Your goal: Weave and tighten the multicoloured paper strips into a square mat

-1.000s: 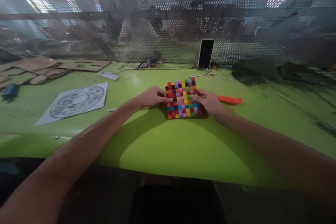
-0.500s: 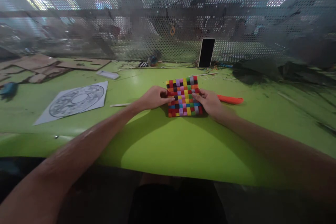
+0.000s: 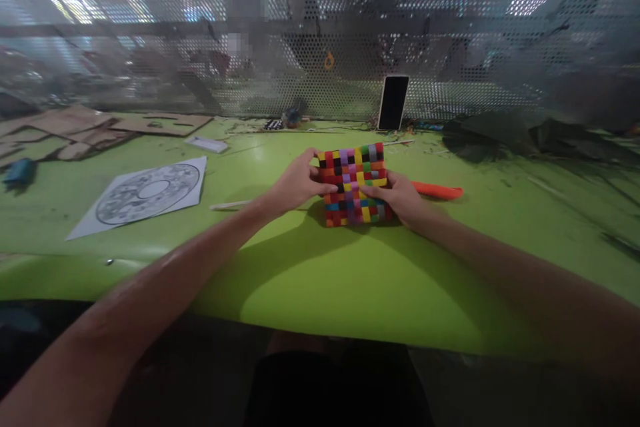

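Note:
A square mat woven from many-coloured strips (image 3: 354, 177) is held up between my two hands, tilted so its checkered face looks toward me. My left hand (image 3: 301, 181) grips its left edge, thumb across the front and fingers partly hidden behind. On the right edge, my right hand (image 3: 399, 195) is closed with the thumb lying on the woven face; its other fingers are behind the mat. The lower edge hangs close to the green table (image 3: 320, 280); whether it touches I cannot tell.
An orange-red knife-shaped object (image 3: 437, 191) lies beside my right hand. On the left are a printed circular pattern sheet (image 3: 153, 190), a thin pale stick (image 3: 230, 205), a small white tray (image 3: 207, 144) and cut cardboard (image 3: 75, 127). A phone-like device (image 3: 394, 102) leans against the perforated metal screen (image 3: 280, 73).
The woven mat has shifted slightly to the right. My left hand has moved up along its left edge, and my right thumb lies lower and farther across its face.

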A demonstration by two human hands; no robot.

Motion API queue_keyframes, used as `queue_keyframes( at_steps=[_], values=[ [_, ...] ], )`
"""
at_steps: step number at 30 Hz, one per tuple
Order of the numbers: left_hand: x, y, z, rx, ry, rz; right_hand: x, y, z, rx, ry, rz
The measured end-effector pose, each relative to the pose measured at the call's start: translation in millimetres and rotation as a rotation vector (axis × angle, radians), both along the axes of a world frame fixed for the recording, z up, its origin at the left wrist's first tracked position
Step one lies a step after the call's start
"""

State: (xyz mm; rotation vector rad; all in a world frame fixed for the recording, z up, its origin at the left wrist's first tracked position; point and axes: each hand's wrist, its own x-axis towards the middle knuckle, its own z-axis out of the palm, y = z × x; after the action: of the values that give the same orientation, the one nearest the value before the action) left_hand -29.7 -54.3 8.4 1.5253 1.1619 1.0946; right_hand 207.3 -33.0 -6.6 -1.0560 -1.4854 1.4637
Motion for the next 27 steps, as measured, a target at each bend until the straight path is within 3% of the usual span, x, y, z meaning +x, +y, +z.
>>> queue_keyframes(
  at_steps=[5,10,27],
  values=[
    [18,-9,-1.5,0.089,0.006,0.04,-6,-7,8.9,-0.096,0.05,-0.006],
    [24,-10,-1.9,0.15,0.06,0.155,-8,-4,4.5,-0.077,0.04,-0.03],
    [22,-4,-7.7,0.155,0.021,0.157,-10,-3,5.9,-0.121,0.104,-0.041]
  ],
)
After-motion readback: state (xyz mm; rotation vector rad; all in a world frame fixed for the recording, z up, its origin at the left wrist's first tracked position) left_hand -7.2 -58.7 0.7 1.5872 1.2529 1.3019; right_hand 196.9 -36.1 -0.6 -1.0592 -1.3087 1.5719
